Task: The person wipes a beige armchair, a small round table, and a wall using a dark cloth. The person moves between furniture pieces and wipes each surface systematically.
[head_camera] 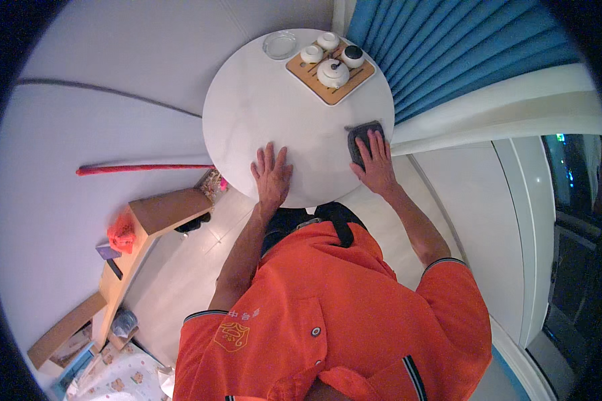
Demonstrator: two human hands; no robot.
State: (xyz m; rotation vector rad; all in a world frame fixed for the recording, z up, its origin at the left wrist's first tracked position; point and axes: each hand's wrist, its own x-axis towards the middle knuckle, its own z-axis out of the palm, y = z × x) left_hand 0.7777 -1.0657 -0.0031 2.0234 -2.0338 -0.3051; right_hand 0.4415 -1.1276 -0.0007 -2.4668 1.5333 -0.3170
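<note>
My right hand lies over a dark grey folded cloth, pressing it onto the round white table near its right edge. The palm and fingers cover part of the cloth. My left hand rests bare on the tabletop near the front edge, with its fingers spread and nothing in it. Farther back stands a wooden tea tray with a white rim. It carries a white teapot, two white cups and a white jar with a black lid.
A clear glass dish sits at the table's back edge, left of the tray. Blue pleated curtains hang close on the right. A red pole meets the table's left side. Lower left, a wooden desk holds a red plastic bag.
</note>
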